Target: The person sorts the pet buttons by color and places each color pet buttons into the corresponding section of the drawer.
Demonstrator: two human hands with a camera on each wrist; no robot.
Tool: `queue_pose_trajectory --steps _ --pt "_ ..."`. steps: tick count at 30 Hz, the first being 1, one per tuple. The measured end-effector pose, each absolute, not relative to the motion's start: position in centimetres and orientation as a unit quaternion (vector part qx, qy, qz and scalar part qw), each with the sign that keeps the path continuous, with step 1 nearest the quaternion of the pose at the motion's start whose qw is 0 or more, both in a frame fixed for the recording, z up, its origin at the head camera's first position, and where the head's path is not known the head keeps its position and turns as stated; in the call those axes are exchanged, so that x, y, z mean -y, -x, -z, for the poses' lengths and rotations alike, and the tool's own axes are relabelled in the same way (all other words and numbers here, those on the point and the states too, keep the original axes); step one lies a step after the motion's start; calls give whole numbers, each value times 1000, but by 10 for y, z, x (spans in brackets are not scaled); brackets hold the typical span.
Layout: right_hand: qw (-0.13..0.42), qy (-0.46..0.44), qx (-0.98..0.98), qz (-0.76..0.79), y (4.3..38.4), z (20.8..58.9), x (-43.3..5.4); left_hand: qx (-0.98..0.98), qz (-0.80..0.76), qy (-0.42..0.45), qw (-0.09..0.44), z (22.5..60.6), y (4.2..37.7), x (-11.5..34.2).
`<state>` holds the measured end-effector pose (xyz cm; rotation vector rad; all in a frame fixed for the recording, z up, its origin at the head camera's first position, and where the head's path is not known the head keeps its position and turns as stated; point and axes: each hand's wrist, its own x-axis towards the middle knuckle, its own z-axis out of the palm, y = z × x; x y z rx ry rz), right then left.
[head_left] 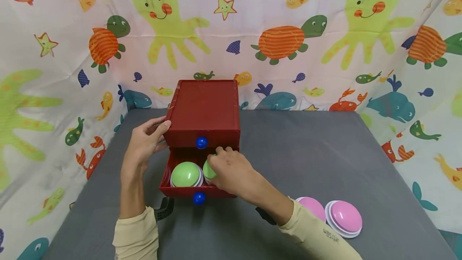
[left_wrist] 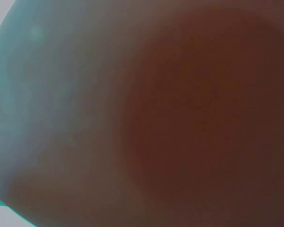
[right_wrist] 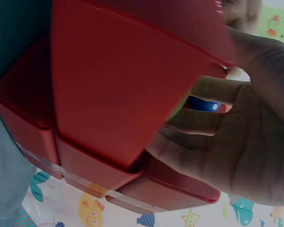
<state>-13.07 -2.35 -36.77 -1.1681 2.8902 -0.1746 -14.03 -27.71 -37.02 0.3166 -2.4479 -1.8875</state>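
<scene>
A red two-drawer box (head_left: pixel 203 105) stands on the table, its lower drawer (head_left: pixel 216 192) pulled out and its upper one closed. Inside the lower drawer, at the left, lies a green-domed push light (head_left: pixel 185 174) with a white base. My right hand (head_left: pixel 234 171) reaches in from the right and grips a second green push light (head_left: pixel 207 170), covering much of it. Against the box's upper left side rests my left hand (head_left: pixel 144 139), thumb at the front corner. Only a reddish blur fills the left wrist view. The right wrist view shows my fingers (right_wrist: pixel 199 120) inside the drawer.
Two pink-domed push lights (head_left: pixel 346 216) lie on the grey table (head_left: pixel 303 151) at the right, one partly behind my right sleeve (head_left: pixel 317 234). Blue knobs (head_left: pixel 199 198) stick out from both drawer fronts. A patterned cloth (head_left: pixel 231 31) hangs behind the table.
</scene>
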Motion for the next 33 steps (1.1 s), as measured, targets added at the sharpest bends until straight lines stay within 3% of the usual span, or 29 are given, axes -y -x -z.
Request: queue_pose_trajectory --steps 14,17,22,24,27,33 --pt "94 365 -924 66 135 371 21 793 599 -108 20 372 140 277" --pt "28 359 -926 112 129 373 16 795 596 -111 20 371 141 276" --pt "-192 331 -883 271 103 384 5 791 601 -111 14 372 142 273" --pt "-253 330 -851 321 90 391 2 789 604 -110 13 373 142 272" --pt "-276 347 -829 339 70 405 4 787 607 -108 17 373 141 274" --pt "-244 376 -862 236 52 432 19 788 607 -108 16 372 142 276"
